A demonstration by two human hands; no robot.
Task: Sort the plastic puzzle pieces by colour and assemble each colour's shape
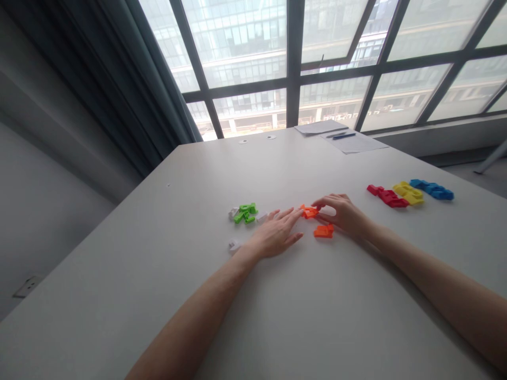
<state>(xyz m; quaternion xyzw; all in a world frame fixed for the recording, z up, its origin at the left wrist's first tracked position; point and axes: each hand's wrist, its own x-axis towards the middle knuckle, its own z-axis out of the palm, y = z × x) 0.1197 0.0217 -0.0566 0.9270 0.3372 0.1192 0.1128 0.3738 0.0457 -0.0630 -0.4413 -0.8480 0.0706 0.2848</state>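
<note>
Both of my hands rest on a pale table (277,316) around small orange plastic pieces. My left hand (275,235) lies flat with fingers stretched out, its fingertips touching an orange piece (309,212). My right hand (343,212) curls over the same piece from the right, fingertips pinching its edge. A second orange piece (324,231) lies just below, between both hands. Green pieces (245,212) sit left of my left hand, with white pieces (233,245) beside them.
Red pieces (387,196), yellow pieces (407,192) and blue pieces (432,189) lie in a row at the right. Papers (352,141) with a pen (344,135) lie at the far edge under a large window. A dark curtain (130,89) hangs at the left.
</note>
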